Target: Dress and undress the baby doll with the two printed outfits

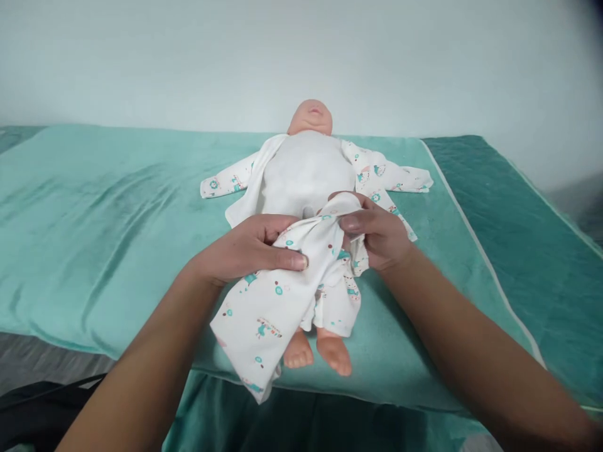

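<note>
A baby doll [308, 166] lies on its back on the table, head at the far side. It wears an open white jacket [367, 166] with a teal and red print, and its white torso shows. Printed trousers [336, 307] cover its lower legs, with the bare feet sticking out. My left hand [249, 248] pinches a white printed baby garment [273, 301] between thumb and fingers, above the doll's legs. The garment's gathered upper end is gripped by my right hand [377, 229]. Its lower part hangs down to the left, partly hiding one leg. Which piece of clothing it is, I cannot tell.
A light teal sheet [117, 238] covers the table, wrinkled on the left. Darker teal cloth [518, 238] shows on the right, beyond a pale edge. A white wall [188, 63] rises behind. A black item [42, 408] lies at the lower left, below the table edge.
</note>
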`<state>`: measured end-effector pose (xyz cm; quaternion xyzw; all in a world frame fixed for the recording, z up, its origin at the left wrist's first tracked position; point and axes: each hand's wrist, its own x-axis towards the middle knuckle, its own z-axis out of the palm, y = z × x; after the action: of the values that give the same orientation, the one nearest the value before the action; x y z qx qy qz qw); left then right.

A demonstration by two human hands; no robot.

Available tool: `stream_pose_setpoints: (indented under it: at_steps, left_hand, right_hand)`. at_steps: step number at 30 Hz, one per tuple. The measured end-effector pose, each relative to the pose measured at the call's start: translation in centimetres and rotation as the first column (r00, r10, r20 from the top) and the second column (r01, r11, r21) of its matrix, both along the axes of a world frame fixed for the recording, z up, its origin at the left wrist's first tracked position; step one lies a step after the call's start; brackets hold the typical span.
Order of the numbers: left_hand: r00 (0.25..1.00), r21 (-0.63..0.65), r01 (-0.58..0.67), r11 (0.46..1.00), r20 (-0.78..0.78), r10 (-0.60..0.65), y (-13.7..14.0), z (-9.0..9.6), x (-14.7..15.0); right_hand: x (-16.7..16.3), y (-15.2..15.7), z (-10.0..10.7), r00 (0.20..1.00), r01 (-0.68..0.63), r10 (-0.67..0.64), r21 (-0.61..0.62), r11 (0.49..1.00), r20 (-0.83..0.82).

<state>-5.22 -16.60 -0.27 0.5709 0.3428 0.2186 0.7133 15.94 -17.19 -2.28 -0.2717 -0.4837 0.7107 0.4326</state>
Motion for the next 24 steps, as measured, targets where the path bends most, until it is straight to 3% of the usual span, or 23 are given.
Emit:
stream_pose_setpoints:
  at_steps: [5, 7, 14, 24]
  left_hand:
    - [0.954, 0.055, -0.262, 0.963, 0.167, 0.25, -0.9, -0.1, 1.6]
    - [0.934, 0.058, -0.308, 0.949, 0.209, 0.291, -1.2, 0.1, 2.2]
    - [0.931, 0.099, -0.338, 0.936, 0.18, 0.318, -1.7, 0.7, 3.1]
    - [0.926, -0.061, -0.333, 0.941, 0.167, 0.339, -1.5, 0.2, 2.2]
  right_hand:
    - [-0.5, -0.1, 0.7, 0.988, -0.152, 0.148, 0.087, 0.985, 0.045]
    - [-0.7, -0.2, 1.0, 0.983, -0.171, 0.161, 0.134, 0.976, 0.084]
    - [-2.0, -1.0, 0.9, 0.978, 0.012, -0.027, 0.072, 0.997, 0.208]
    - [-1.8, -0.6, 0.5, 0.996, -0.021, 0.023, -0.029, 0.999, 0.082]
